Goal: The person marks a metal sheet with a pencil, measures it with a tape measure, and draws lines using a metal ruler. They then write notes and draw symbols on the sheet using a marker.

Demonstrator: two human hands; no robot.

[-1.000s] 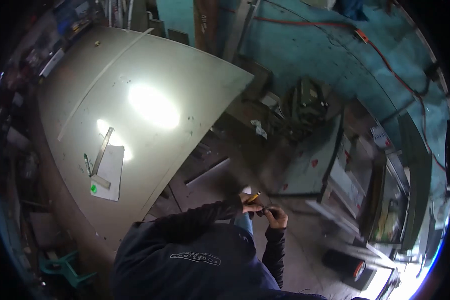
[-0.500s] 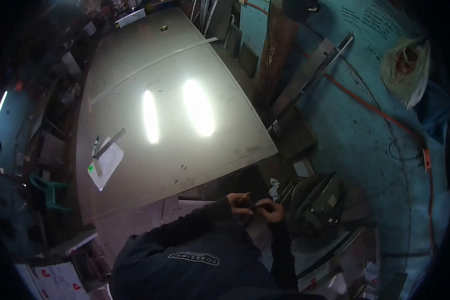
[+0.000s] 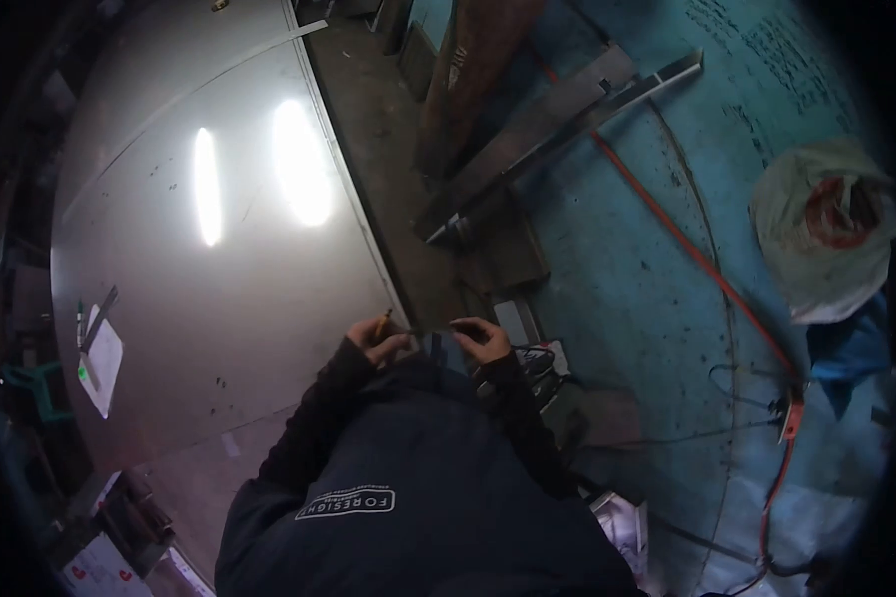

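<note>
Near the right edge of the large metal-topped table [image 3: 269, 289], my left hand [image 3: 376, 341] is closed around a small yellow-orange stick [image 3: 383, 320], which points up. My right hand [image 3: 481, 341] is a short way to the right, fingers pinched together. A thin dark strip [image 3: 430, 331] seems to run between the two hands; its exact shape is too dim to make out. Both hands are in front of my dark jacket [image 3: 418, 448].
On the table's left lie a white sheet [image 3: 103, 363], a metal ruler [image 3: 100, 316] and a green marker [image 3: 80, 323]. Metal pieces [image 3: 558, 129] lean by the blue wall [image 3: 647, 269] on the right. A bag [image 3: 826, 269] hangs there beside an orange cable [image 3: 677, 239].
The view has turned toward the right wall. My hands, close together before, are now further apart, with the thin dark strip between them. The yellow-orange stick is still in my left hand.
</note>
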